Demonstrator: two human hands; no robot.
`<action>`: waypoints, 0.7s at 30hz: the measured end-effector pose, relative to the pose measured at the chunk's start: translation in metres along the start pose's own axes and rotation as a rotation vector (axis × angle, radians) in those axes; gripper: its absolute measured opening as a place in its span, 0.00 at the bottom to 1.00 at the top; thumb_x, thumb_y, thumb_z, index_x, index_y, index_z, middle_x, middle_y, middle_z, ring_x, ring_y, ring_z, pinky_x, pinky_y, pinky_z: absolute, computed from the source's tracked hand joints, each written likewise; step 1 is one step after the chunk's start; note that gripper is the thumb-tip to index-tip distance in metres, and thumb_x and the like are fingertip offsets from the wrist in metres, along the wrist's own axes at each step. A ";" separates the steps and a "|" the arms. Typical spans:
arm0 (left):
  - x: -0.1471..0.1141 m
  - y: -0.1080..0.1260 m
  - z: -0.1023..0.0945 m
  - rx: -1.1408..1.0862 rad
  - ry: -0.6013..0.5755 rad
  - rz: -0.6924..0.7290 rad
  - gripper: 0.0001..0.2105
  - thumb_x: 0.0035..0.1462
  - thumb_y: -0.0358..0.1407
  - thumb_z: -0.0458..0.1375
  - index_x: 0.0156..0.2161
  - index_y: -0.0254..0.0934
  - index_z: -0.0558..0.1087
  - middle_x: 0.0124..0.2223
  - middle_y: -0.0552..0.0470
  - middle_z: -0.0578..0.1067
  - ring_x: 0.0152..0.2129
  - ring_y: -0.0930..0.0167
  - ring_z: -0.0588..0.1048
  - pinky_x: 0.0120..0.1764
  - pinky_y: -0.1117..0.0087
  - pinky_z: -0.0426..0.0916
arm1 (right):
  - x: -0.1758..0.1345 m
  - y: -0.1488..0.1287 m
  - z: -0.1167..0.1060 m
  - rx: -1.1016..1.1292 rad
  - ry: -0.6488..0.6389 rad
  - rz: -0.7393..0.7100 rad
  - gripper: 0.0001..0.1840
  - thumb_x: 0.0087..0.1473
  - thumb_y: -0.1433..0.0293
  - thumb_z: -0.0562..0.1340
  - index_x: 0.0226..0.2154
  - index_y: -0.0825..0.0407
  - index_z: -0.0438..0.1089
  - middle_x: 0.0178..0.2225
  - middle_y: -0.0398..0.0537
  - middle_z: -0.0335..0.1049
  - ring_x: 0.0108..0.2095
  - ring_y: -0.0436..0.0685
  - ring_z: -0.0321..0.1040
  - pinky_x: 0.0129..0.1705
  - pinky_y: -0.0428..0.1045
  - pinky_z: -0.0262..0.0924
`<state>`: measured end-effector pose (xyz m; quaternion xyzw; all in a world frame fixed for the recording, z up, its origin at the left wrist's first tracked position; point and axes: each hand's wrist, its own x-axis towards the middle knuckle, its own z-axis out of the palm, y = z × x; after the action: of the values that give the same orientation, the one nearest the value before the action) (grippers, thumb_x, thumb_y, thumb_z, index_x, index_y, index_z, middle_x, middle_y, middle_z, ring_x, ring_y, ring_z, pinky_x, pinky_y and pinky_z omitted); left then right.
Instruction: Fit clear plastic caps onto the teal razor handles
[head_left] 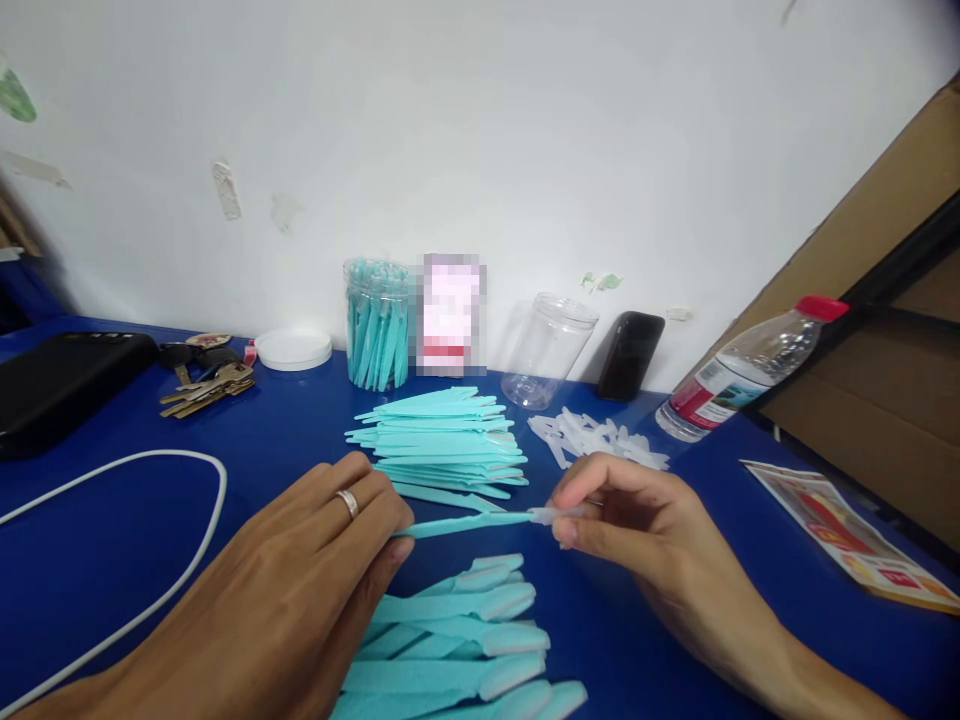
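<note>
My left hand [300, 570], with a ring on one finger, pinches the handle of a turquoise eyebrow razor [469, 523]. At the razor's other end, my right hand [660, 535] pinches a translucent plastic cap [541, 515] that meets the blade end; how far it covers the blade is hidden by my fingers. Beyond my hands lies a pile of turquoise razors [442, 440], and one more rests just in front of it. Below, partly under my left hand, several razors [450, 605] point right with pale covers on their ends. Loose translucent caps [592, 440] are heaped beyond my right hand.
Along the wall stand a jar of turquoise razors [377, 330], a blurred pink item [451, 310], a clear jar [547, 350], a phone [631, 355] and a tilted bottle [720, 385]. Leftward are a white lid [292, 350], keys [210, 388], a black case [71, 385] and a cable [221, 490].
</note>
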<state>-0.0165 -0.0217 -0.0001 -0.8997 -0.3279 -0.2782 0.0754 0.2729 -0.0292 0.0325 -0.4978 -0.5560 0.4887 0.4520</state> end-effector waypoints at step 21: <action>-0.003 0.011 0.000 -0.069 0.019 0.027 0.09 0.74 0.27 0.47 0.45 0.41 0.68 0.41 0.54 0.74 0.44 0.68 0.73 0.68 0.65 0.44 | -0.013 -0.005 0.010 0.077 -0.094 -0.031 0.09 0.53 0.69 0.77 0.28 0.49 0.78 0.32 0.41 0.76 0.33 0.49 0.70 0.35 0.41 0.65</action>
<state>-0.0117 -0.0321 -0.0012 -0.9034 -0.3054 -0.2967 0.0511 0.2633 -0.0430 0.0364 -0.4479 -0.5648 0.5257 0.4517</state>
